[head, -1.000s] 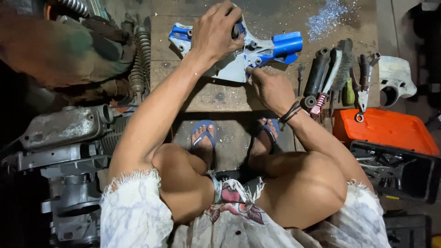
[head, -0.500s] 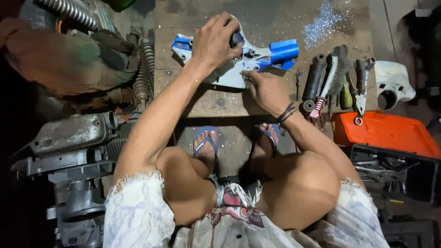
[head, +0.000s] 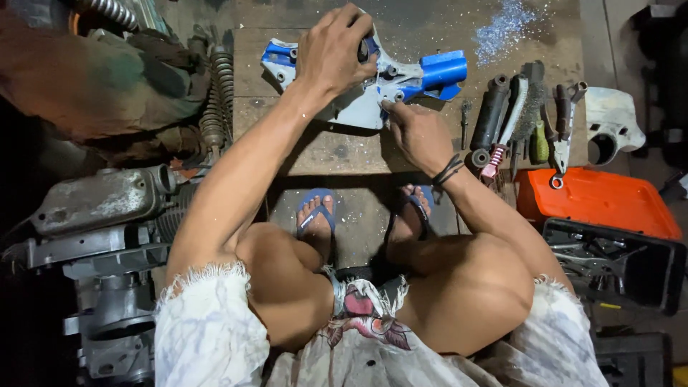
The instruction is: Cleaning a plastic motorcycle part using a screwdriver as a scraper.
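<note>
- We see our left hand (head: 333, 54) laid over the top of a blue and grey machine housing (head: 373, 89), fingers curled down and clamped on its upper middle part
- Our right hand (head: 419, 132) sits at the lower edge of the same housing, its fingertips (head: 389, 107) pinched together against the grey plate; whether they hold some small part there we cannot tell
- The housing lies flat on a worn wooden board (head: 337, 147) in front of us, with a bright blue tube-shaped end (head: 443, 72) pointing to the right and a blue lug (head: 278, 56) at the left
- A dark cord bracelet (head: 448, 170) wraps our right wrist
- Just right of the board lies a row of tools: a black cylinder handle (head: 489, 118), a wire brush (head: 510, 118) with a pink grip, a green-handled tool (head: 539, 147) and pliers (head: 562, 125)
- Further right rests a pale plastic cover (head: 609, 125), and below it an orange case lid (head: 598, 201) beside an open black tool case (head: 616, 261)
- On our left stand a coil spring (head: 215, 100) and a grey metal engine block (head: 93, 208), well apart from the housing
- Our feet in blue sandals (head: 315, 211) rest on the floor just below the board, between our bent knees
- Shiny metal filings (head: 505, 29) are scattered on the ground above the blue tube end
</note>
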